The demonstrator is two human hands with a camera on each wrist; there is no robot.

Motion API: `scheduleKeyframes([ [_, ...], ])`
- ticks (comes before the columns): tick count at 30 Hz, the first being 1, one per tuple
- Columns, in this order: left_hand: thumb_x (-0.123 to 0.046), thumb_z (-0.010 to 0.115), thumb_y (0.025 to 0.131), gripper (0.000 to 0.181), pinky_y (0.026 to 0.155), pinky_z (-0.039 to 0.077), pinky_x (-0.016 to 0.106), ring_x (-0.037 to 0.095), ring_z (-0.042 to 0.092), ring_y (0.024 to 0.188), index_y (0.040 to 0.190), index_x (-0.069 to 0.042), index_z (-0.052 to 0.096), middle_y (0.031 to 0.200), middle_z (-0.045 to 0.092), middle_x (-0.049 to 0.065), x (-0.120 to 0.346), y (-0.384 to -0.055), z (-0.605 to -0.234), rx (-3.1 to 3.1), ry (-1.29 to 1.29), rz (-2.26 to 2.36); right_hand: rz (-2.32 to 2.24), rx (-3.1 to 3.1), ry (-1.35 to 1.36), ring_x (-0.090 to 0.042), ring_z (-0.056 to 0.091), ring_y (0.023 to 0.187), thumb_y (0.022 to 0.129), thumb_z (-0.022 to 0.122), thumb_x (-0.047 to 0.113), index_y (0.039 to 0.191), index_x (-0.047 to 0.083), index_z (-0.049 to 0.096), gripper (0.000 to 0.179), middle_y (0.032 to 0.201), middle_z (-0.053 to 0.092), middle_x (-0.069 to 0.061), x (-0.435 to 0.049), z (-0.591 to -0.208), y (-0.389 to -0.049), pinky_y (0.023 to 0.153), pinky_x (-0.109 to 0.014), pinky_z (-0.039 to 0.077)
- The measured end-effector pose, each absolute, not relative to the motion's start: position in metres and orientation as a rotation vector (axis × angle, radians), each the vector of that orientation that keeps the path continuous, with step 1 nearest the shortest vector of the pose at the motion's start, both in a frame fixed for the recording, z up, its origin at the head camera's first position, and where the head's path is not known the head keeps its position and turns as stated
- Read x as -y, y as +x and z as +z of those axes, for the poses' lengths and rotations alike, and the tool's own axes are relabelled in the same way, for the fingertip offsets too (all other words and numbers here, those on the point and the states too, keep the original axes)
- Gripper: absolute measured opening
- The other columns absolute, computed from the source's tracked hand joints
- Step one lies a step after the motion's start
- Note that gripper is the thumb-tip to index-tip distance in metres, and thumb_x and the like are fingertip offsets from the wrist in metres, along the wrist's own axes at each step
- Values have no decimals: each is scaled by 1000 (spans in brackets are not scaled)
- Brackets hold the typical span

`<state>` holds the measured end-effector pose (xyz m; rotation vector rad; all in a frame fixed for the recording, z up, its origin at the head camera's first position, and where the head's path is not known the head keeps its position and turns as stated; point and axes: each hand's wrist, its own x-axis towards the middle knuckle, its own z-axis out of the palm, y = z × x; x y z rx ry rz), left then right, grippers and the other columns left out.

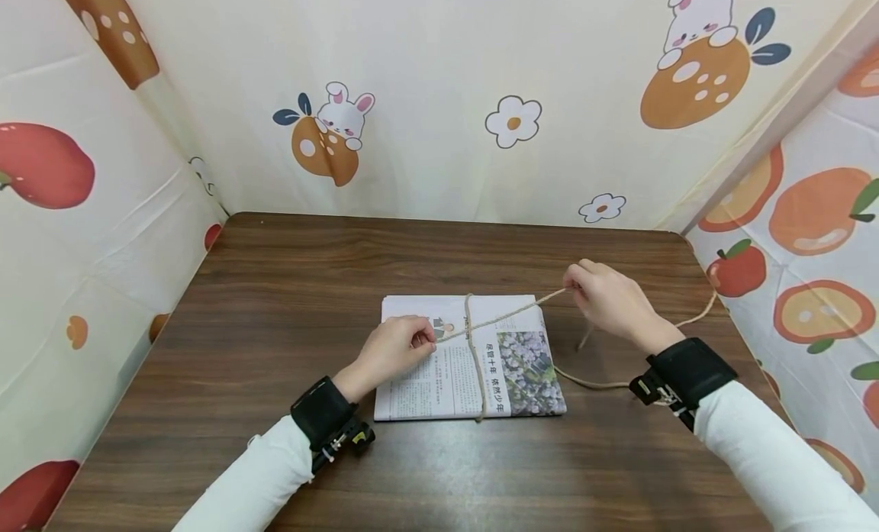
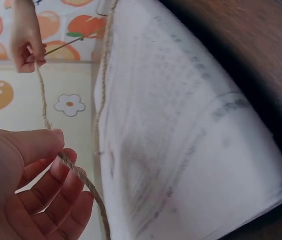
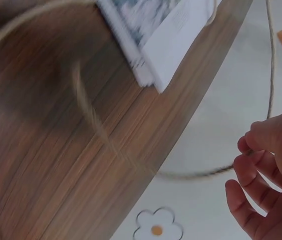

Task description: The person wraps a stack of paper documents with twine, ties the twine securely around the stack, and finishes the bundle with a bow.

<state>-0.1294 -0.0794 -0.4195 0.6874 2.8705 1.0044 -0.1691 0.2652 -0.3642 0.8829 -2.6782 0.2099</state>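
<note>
A folded stack of newspapers (image 1: 433, 387) lies on the table, a strand of jute twine (image 1: 476, 364) running across its top from back to front. Over the left part of the paper, my left hand (image 1: 394, 347) pinches the twine between thumb and fingertips, as the left wrist view shows. To the right, beyond the stack's back right corner, my right hand (image 1: 611, 299) is raised and pinches another stretch. Between the two hands the twine (image 1: 511, 314) slants up to the right, fairly straight. A loose tail (image 3: 96, 125) hangs from the right fingers.
More twine (image 1: 594, 384) trails from the stack's right edge under the right wrist, and a length (image 1: 700, 315) reaches the table's right edge. The brown wooden table (image 1: 288, 288) is bounded by a printed cloth (image 1: 426, 135) at the back and both sides.
</note>
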Motion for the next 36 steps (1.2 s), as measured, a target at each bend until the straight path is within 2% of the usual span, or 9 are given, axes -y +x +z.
scheduleKeyframes([
  [7, -12, 68, 80, 10, 57, 39, 21, 3, 46, 61, 75, -18, 63, 69, 55, -9, 82, -130, -430, -2927, 719, 847, 172, 2704, 799, -16, 49, 62, 78, 61, -3, 84, 8, 58, 14, 77, 53, -3, -288, -365, -176, 52, -32, 39],
  [15, -12, 67, 79, 8, 56, 40, 21, 5, 47, 62, 76, -19, 64, 71, 55, -9, 97, -128, -430, -2989, 720, 858, 236, 2633, 799, -23, 52, 64, 73, 61, -9, 82, 3, 58, 15, 77, 53, -10, -308, -372, -181, 55, -38, 42],
  [25, -11, 69, 79, 10, 57, 41, 22, 6, 47, 63, 76, -19, 63, 73, 55, -8, 118, -125, -435, -3032, 640, 863, 265, 2719, 858, -21, 55, 63, 69, 67, -9, 84, 3, 60, 20, 78, 54, -11, -320, -405, -175, 52, -36, 44],
  [29, -11, 68, 79, 9, 57, 40, 22, 6, 48, 63, 76, -18, 64, 73, 55, -8, 123, -124, -436, -3035, 639, 869, 259, 2828, 851, -20, 54, 61, 73, 67, -5, 85, 4, 60, 17, 79, 54, -11, -319, -415, -170, 52, -34, 43],
  [36, -12, 68, 79, 9, 58, 41, 23, 11, 53, 66, 77, -19, 64, 75, 57, -7, 127, -125, -436, -3033, 633, 890, 244, 3044, 738, -25, 59, 71, 80, 64, 1, 87, 5, 60, 9, 86, 57, -12, -316, -423, -161, 61, -40, 47],
])
